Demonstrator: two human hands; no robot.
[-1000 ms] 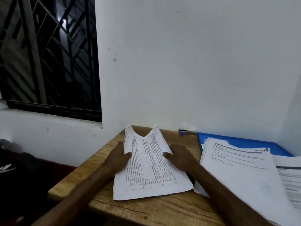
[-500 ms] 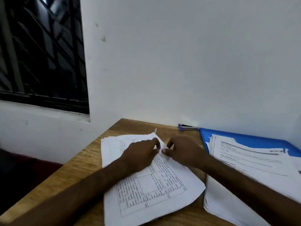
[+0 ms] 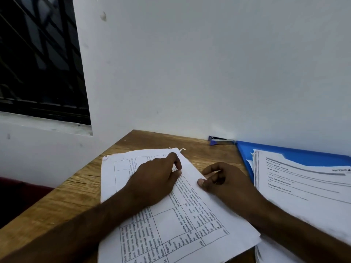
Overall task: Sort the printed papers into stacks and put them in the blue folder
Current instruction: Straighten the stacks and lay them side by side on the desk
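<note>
Right now my left grip (image 3: 153, 181) lies on top of the tabled sheets (image 3: 190, 224), a thin sheaf printed with a ruled grid of small text. It sits aslant on the wooden bench (image 3: 76, 196), running from the middle towards the near edge. My left wrist and palm rest flat on the page. My forefinger is curled down to meet my thumb, and between them I pinch the top sheet just inside its right edge, close to the far corner. That far corner (image 3: 181, 149) is ragged, with small torn tags of paper sticking up.

My right grip (image 3: 226, 183) sits just beside the sheaf on its right. The thumb lies on the sheaf's right edge and the other fingers are curled over the bare wood. I cannot tell whether this grip pinches the edge or only presses on it.

At the far right corner of the bench the blue folder (image 3: 284, 150) lies open against the white wall (image 3: 209, 73). A thick pile of printed papers (image 3: 303, 196) lies on it and reaches down along the right side towards the near edge. The near right corner of the tabled sheets overlaps the pile's left edge.

A blue stapler (image 3: 220, 140) lies along the far edge of the bench, against the wall and touching the folder's left corner. A dark barred window (image 3: 38, 63) is up to the left.
</note>
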